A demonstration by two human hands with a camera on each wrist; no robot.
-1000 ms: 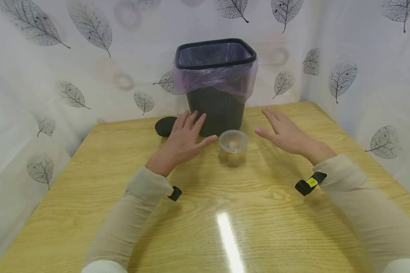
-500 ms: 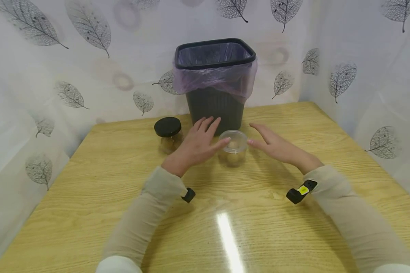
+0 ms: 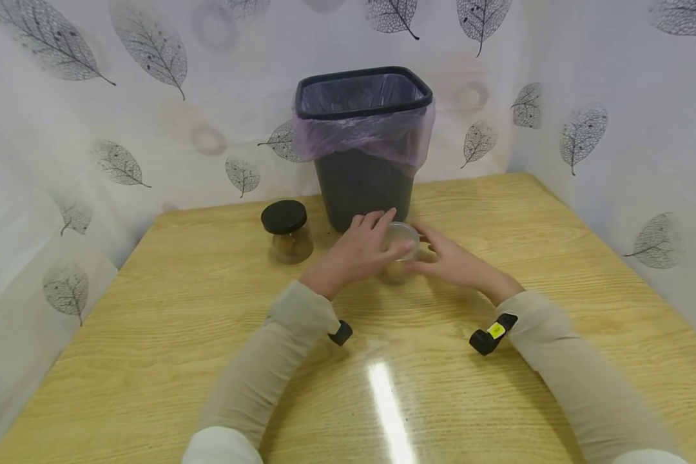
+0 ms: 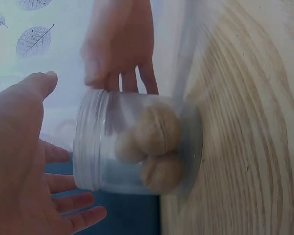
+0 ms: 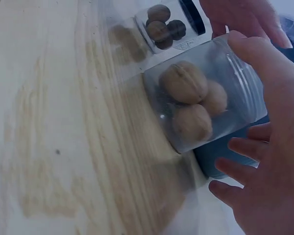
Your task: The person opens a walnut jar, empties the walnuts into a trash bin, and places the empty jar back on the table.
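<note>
A clear plastic jar (image 3: pixel 396 272) with a ribbed rim stands upright on the table, and three walnuts (image 4: pixel 159 129) lie inside it. My left hand (image 3: pixel 356 254) is at the jar's left side near the rim, its fingers spread and loosely bent. On the other side my right hand (image 3: pixel 455 261) stands with thumb and fingers apart around the jar. The right wrist view shows the right thumb (image 5: pixel 257 54) over the jar's rim, while the other fingers are away from the wall. I cannot tell whether either hand touches the jar.
To the left stands a second clear jar (image 3: pixel 290 247) with a black lid (image 3: pixel 284 216) and several darker round nuts (image 5: pixel 159 29) inside. A dark bin (image 3: pixel 364 187) with a purple liner (image 3: pixel 365 132) is right behind the jars. Leaf-patterned sheeting (image 3: pixel 209 96) hangs along the table's back.
Both hands have come inward to the clear jar, the left moving right and the right moving left. The black-lidded jar, earlier partly covered by the left hand, is now in full view.
</note>
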